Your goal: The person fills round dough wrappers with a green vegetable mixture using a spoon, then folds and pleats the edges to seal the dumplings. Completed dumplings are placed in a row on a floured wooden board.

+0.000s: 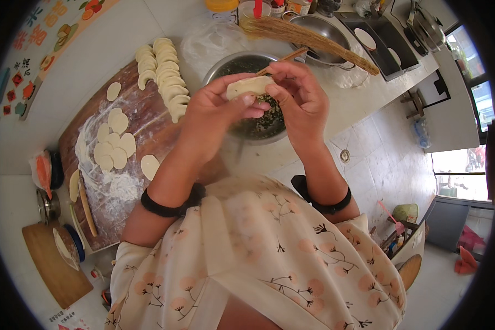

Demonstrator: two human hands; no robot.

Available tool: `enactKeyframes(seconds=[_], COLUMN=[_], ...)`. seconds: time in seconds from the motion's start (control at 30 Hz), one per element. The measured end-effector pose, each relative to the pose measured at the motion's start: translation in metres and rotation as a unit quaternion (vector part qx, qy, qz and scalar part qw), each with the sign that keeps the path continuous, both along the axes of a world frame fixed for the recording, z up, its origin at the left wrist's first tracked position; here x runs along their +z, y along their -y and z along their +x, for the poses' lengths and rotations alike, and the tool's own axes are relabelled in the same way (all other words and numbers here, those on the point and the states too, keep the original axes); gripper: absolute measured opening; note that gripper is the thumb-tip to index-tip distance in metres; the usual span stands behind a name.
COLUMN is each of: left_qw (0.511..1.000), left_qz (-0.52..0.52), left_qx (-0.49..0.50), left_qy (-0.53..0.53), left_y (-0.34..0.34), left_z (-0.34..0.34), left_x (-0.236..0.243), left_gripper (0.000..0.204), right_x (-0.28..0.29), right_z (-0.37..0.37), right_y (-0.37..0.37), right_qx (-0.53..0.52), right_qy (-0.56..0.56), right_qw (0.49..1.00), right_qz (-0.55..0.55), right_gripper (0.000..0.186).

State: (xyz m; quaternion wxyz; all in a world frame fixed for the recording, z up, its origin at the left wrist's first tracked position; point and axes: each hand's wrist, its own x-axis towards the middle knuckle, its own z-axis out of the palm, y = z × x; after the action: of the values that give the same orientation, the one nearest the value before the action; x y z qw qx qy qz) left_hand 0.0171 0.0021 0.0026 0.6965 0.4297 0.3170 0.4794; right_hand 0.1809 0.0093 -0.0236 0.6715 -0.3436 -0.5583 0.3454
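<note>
Between my two hands is a folded dumpling (249, 87), held just above a metal bowl (217, 67) of green chopped filling (270, 116). My left hand (213, 110) cups the dumpling from the left, thumb along its lower edge. My right hand (302, 96) pinches its right end with thumb and fingers. A pair of wooden chopsticks (292, 54) is tucked in the right hand as well, pointing up to the right. To the left, flat round wrappers (115, 146) lie on a floured wooden board (148, 129), with rows of finished dumplings (170, 77) behind them.
A rolling pin (87, 206) rests at the board's left edge. Behind the bowl are a plastic bag (212, 41), a long bundle of dried stalks (313, 41) and a metal colander (335, 36). A dark sink (388, 63) with dishes is at the back right.
</note>
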Motion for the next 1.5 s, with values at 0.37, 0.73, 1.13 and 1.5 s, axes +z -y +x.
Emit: enactKeyframes(seconds=[0.37,0.73,1.13,1.5], left_qw=[0.999,0.999,0.997,0.998], left_qz=[0.007,0.008,0.052,0.017], left_qx=[-0.009,-0.016,-0.053,-0.05], left_qy=[0.041,0.036,0.025,0.021], left_y=[-0.006,-0.004,0.002,0.005], left_z=[0.004,0.001,0.004,0.004], left_x=[-0.011,-0.013,-0.011,-0.005], left_gripper=[0.04,0.038,0.044,0.04], right_x=[-0.009,-0.007,-0.017,-0.009], right_z=[0.003,0.008,0.01,0.009], right_y=[0.001,0.0,-0.001,0.011], right_qx=[0.058,0.161,0.192,0.128], right_qy=[-0.089,-0.202,-0.203,-0.164], right_qw=[0.991,0.955,0.96,0.974], right_qz=[-0.082,-0.145,-0.031,-0.089], right_gripper=[0.014,0.016,0.015,0.014])
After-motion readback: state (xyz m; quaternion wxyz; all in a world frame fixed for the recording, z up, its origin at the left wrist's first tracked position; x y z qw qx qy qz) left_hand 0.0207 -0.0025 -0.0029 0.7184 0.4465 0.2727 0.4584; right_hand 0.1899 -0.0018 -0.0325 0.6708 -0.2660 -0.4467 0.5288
